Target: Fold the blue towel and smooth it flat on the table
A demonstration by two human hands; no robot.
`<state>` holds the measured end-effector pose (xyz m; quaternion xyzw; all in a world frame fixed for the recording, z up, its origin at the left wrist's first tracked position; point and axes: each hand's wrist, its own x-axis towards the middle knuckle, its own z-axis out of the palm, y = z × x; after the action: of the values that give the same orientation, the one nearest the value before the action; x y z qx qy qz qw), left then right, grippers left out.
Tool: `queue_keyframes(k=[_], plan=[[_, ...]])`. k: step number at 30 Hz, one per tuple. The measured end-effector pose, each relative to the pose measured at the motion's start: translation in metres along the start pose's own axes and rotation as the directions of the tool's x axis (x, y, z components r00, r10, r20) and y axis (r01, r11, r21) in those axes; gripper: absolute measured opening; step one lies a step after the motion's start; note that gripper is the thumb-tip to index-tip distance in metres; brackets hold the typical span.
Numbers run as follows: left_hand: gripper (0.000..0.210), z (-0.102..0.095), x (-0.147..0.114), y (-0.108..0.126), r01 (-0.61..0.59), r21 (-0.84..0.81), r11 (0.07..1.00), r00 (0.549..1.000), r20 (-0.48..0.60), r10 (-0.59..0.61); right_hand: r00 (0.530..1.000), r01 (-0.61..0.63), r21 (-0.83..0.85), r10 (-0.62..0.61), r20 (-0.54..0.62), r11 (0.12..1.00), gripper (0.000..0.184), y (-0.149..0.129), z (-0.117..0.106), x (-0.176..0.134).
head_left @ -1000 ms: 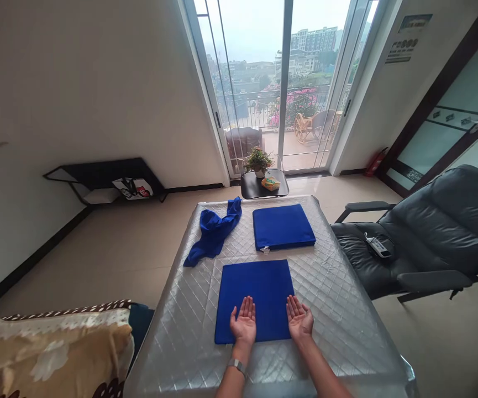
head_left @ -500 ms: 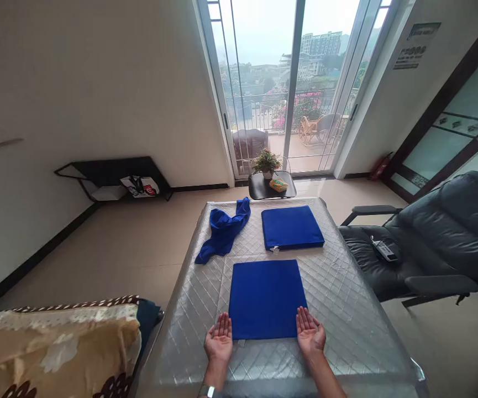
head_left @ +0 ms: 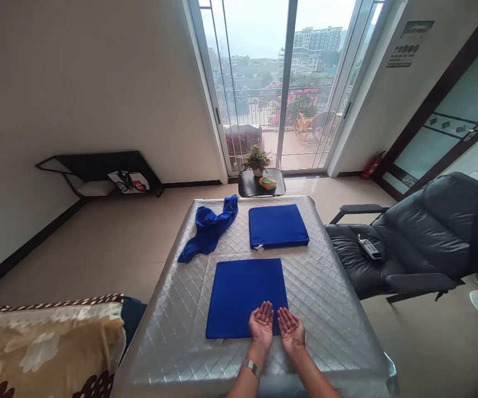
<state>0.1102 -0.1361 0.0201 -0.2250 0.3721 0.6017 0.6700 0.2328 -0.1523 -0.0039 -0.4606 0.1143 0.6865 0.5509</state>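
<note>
My left hand (head_left: 261,325) is palm up with its fingers stretched out, over the lower right part of a flat blue fabric square (head_left: 239,293). Close beside it, my right hand (head_left: 292,330) also faces palm up, near that square's right edge. Both hands are open and hold nothing. Whether they touch the cloth I cannot tell. Farther back lies a thicker blue folded stack (head_left: 278,225) with a small white tag at its front edge. To its left is a crumpled blue cloth (head_left: 209,229).
The silver quilted cover (head_left: 172,331) lies under everything blue. At the right stands a black armchair (head_left: 425,232) with a power strip (head_left: 370,247) on its seat. Beyond the far edge, a small black chair (head_left: 245,185) bears a potted plant (head_left: 258,160). A patterned bedspread (head_left: 52,348) is at left.
My left hand has moved right across the blue square, so the two hands are now close together. The whole view has shifted slightly. The blue pieces lie as before.
</note>
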Motion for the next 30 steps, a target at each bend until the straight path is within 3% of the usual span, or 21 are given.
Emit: queue_keyframes(k=[3,10,13,15,18,20,27,30], plan=[[0.028,-0.020,-0.005,0.042,-0.072,0.014,0.997,0.997,-0.001,0.072,1.000,0.005,0.058,-0.005,0.007,0.998,0.028,0.001,0.001,-0.003],[0.032,-0.070,-0.023,0.176,-0.285,0.060,0.957,0.955,-0.071,0.289,0.996,0.081,0.098,-0.075,-0.057,0.992,0.030,0.008,0.007,-0.010],[0.031,-0.079,-0.033,0.205,-0.304,0.093,0.948,0.941,-0.129,0.314,0.990,0.068,0.100,-0.055,-0.130,0.993,0.030,0.008,0.013,-0.013],[0.029,-0.080,-0.039,0.209,-0.294,0.128,0.947,0.938,-0.154,0.312,0.995,0.042,0.120,-0.031,-0.092,0.992,0.030,0.003,0.020,-0.012],[0.027,-0.074,-0.043,0.195,-0.288,0.123,0.950,0.938,-0.163,0.305,1.000,0.007,0.139,-0.011,0.024,0.990,0.029,-0.009,0.031,-0.004],[0.028,-0.063,-0.040,0.173,-0.278,0.081,0.957,0.947,-0.147,0.287,1.000,0.002,0.141,-0.007,0.030,0.990,0.029,-0.018,0.038,0.006],[0.028,0.012,-0.017,0.052,-0.074,0.010,0.997,0.997,-0.001,0.074,1.000,-0.023,0.021,0.023,0.007,1.000,0.030,-0.031,0.045,0.027],[0.027,0.035,-0.008,0.015,0.005,0.050,0.999,0.999,0.053,-0.008,1.000,-0.016,0.022,0.016,-0.013,1.000,0.030,-0.029,0.046,0.026]])
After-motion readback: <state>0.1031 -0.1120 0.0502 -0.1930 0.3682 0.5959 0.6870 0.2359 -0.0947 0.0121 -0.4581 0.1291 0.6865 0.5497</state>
